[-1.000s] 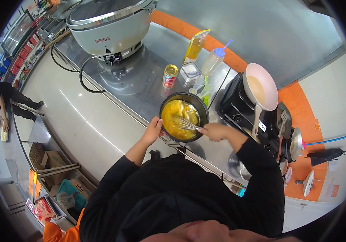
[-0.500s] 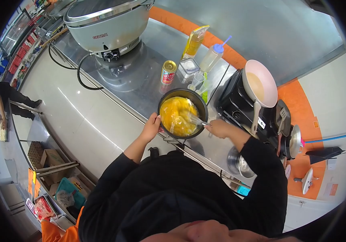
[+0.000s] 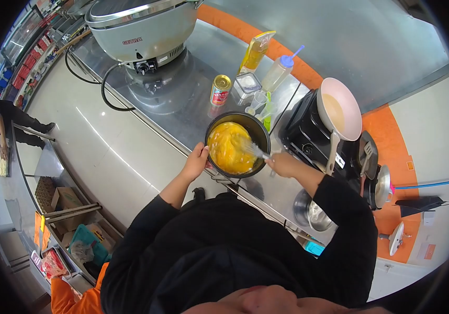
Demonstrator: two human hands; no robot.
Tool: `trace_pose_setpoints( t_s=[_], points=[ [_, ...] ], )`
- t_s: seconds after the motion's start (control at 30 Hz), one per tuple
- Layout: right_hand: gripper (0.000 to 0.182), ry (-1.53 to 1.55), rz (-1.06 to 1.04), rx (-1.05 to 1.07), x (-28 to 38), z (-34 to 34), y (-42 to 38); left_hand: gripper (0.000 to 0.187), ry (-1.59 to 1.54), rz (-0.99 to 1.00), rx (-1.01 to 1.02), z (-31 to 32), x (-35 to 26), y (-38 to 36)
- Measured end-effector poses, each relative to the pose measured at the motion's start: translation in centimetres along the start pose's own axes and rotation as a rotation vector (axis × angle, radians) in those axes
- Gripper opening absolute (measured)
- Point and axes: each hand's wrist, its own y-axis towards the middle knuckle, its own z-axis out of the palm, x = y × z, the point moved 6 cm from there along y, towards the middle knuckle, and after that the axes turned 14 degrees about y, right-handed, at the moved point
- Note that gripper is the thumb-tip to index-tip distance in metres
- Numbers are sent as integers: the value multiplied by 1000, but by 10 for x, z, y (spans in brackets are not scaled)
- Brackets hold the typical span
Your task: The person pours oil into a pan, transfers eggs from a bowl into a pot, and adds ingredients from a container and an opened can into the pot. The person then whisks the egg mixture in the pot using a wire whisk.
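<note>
My left hand (image 3: 197, 163) is closed on the left rim of a dark round pot (image 3: 265, 137) at the counter's front edge. Inside the pot is a frothy yellow liquid (image 3: 228, 149). My right hand (image 3: 284, 165) grips the handle of a wire whisk (image 3: 253, 149), whose blurred wires dip into the liquid. Behind the pot stand a red and gold can (image 3: 221, 90), a clear square container with white contents (image 3: 246, 87), small clear cups (image 3: 258, 100) and a green-handled utensil (image 3: 267, 123).
A large rice cooker (image 3: 141, 34) stands at the back left. Behind are a yellow pouch (image 3: 256, 52) and a squeeze bottle (image 3: 278, 72). A pink pan (image 3: 339, 110) rests on the black stove, with a metal bowl (image 3: 313, 209) nearer. Two other people work at the left.
The whisk has shifted slightly within the pot and the liquid's surface swirls differently. The whole view has shifted a little. Both hands keep their holds.
</note>
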Motion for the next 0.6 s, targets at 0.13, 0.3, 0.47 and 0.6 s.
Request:
trace_pose_setpoints(
  t_s=[0.13, 0.3, 0.47, 0.6],
  points=[
    [56, 60, 46, 77, 2, 8, 8, 21, 14, -19, -3, 1, 3, 0],
    [55, 134, -44, -89, 28, 11, 17, 20, 24, 2, 19, -1, 1, 1],
    [54, 235, -40, -132, 32, 9, 16, 21, 39, -22, 23, -2, -3, -1],
    [56, 2, -86, -109, 3, 29, 39, 22, 57, -5, 21, -1, 7, 5]
  ],
)
